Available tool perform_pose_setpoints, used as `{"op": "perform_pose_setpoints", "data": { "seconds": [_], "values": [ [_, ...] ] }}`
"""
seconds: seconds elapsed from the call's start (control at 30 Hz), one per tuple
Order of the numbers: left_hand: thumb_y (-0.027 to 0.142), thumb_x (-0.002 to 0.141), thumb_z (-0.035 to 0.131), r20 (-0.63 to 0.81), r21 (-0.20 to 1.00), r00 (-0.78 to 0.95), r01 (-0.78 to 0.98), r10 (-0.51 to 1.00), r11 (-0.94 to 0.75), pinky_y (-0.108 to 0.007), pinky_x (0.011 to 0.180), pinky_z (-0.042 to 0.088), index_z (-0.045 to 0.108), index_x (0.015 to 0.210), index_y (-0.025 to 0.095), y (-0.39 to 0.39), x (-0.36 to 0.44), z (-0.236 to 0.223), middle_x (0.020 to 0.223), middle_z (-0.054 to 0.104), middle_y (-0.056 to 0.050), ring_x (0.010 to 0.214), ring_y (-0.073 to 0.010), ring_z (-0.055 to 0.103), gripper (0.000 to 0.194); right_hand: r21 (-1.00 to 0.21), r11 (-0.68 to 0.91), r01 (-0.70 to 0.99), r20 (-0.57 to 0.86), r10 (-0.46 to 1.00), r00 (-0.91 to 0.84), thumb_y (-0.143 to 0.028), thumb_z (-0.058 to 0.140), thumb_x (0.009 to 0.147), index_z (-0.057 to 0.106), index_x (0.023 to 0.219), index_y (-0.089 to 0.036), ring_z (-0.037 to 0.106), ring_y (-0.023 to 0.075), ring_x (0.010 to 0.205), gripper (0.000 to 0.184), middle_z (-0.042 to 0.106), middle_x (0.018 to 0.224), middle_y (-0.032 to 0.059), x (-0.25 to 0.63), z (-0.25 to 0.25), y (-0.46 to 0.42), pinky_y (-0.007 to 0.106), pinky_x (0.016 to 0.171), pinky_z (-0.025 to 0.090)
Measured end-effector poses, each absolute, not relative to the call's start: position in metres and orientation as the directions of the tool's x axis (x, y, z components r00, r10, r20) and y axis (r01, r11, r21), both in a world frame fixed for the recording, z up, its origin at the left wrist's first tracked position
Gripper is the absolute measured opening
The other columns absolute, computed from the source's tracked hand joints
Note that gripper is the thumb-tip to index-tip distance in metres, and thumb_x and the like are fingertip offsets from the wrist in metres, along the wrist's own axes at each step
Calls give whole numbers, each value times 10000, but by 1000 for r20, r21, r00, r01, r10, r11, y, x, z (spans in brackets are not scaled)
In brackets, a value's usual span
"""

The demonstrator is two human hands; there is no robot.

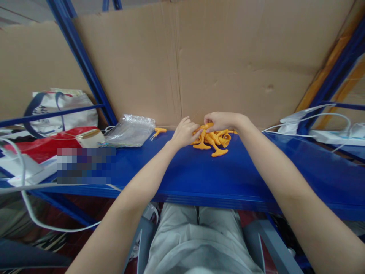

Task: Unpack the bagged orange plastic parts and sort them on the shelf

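Observation:
A pile of orange corkscrews (219, 152) with T-shaped handles lies on the blue shelf near the cardboard wall. Above the pile, my right hand (219, 120) is closed, pinching the orange handle of one corkscrew (207, 126). My left hand (185, 131) comes in from the left, thumb and fingertips closed around the lower part of the same orange piece; its metal spiral is hidden. Left of my left hand, a single corkscrew (159, 130) lies apart, with its spiral showing.
A clear plastic bag (129, 131) lies at the back left, near a red bag (61, 140) and a white tote bag (67, 108). White cables (322, 116) and a power strip (339, 137) are at the right. Cardboard (222, 61) closes off the back.

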State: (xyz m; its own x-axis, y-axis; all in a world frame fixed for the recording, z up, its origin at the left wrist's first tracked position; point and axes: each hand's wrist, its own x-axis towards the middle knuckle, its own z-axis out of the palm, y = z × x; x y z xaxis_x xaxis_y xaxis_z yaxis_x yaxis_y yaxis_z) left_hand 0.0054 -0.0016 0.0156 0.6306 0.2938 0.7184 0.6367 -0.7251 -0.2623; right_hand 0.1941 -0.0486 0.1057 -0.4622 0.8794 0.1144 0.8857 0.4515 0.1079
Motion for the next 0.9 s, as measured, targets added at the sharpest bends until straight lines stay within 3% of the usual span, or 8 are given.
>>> {"op": "perform_pose_setpoints", "data": {
  "seconds": [0.23, 0.47, 0.67, 0.9],
  "values": [
    [386, 995, 412, 711, -247, 635, 627, 301, -739, -530, 1096, 404, 690, 806, 194, 0, 6, 15, 779, 714, -69, 830, -223, 597, 387, 102, 433, 896, 107, 890, -442, -317, 711, 792, 694, 1093, -172, 642, 195, 820, 335, 735, 987, 83, 195, 107, -49, 264, 660, 411],
    [395, 992, 431, 693, -249, 646, 631, 320, -734, -504, 1100, 401, 684, 812, 191, -1, 5, 14, 794, 720, -74, 847, -222, 605, 371, 60, 433, 899, 15, 900, -435, -329, 617, 874, 748, 1010, -159, 650, 186, 747, 254, 757, 908, 79, 192, 110, -52, 272, 633, 416],
    [400, 984, 425, 733, -225, 600, 659, 321, -718, -522, 1058, 413, 697, 798, 195, 3, 2, 13, 755, 711, -72, 812, -228, 606, 388, 79, 403, 912, 127, 903, -410, -279, 669, 826, 721, 1090, -162, 648, 181, 796, 293, 750, 964, 83, 200, 110, -48, 253, 635, 419],
    [405, 952, 474, 780, -194, 540, 691, 317, -697, -521, 986, 428, 716, 797, 210, 9, -3, 9, 746, 714, -69, 788, -233, 596, 347, -103, 372, 922, 276, 902, -333, -335, 688, 837, 730, 1060, -144, 650, 204, 846, 297, 744, 972, 95, 233, 114, -33, 288, 725, 470]
  ]
}}
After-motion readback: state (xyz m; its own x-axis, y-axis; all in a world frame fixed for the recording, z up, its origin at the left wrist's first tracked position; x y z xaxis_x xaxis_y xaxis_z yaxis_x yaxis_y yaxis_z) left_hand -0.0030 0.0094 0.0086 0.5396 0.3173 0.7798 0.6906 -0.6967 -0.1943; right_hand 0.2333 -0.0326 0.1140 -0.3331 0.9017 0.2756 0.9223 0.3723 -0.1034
